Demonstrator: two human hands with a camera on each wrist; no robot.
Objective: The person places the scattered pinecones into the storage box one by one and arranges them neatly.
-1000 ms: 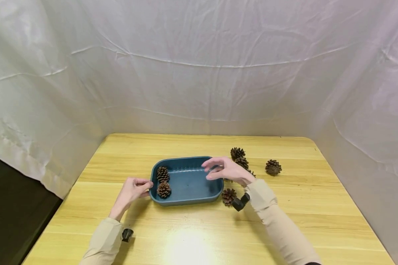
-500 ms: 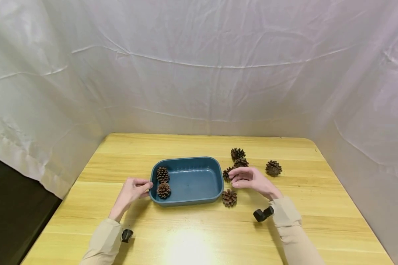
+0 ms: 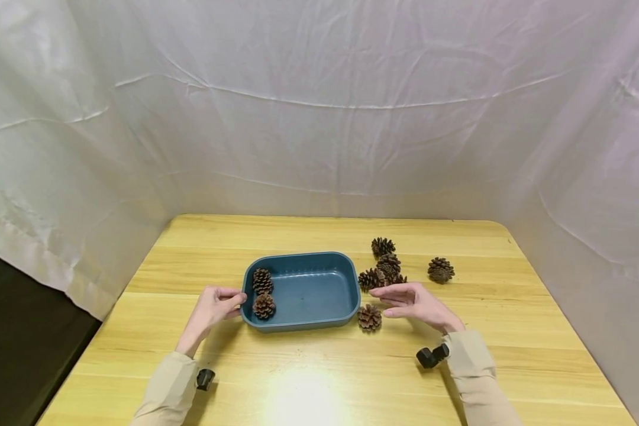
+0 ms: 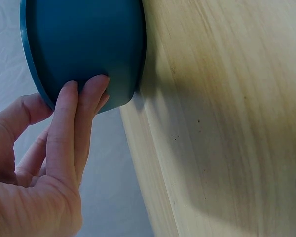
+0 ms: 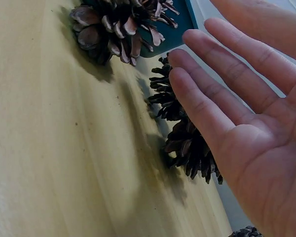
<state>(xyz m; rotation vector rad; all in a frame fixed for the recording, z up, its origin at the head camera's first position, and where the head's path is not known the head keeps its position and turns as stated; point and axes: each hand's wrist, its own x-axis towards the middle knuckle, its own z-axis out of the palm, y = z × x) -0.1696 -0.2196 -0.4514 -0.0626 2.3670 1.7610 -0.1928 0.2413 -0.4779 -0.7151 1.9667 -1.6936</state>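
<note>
A dark teal plastic basin (image 3: 306, 299) lies lengthwise on the wooden table. Two pine cones sit inside at its left end, one pine cone (image 3: 262, 281) behind the other (image 3: 264, 306). My left hand (image 3: 211, 309) pinches the basin's left rim; in the left wrist view its thumb is over the edge and the fingers press the outer wall (image 4: 96, 54). My right hand (image 3: 418, 305) hovers right of the basin with straight, relaxed fingers and an empty palm. Its fingertips are close to a front pine cone (image 3: 370, 318), which also shows in the right wrist view (image 5: 116, 29).
Behind my right hand, several pine cones (image 3: 387, 264) cluster beside the basin's right end. A lone pine cone (image 3: 440, 270) lies farther right on the table (image 3: 490, 307). White cloth (image 3: 319, 136) hangs behind the table and along both sides.
My right hand has moved from over the basin's right end to the right and toward the front pine cone. The left hand and the basin have stayed in place.
</note>
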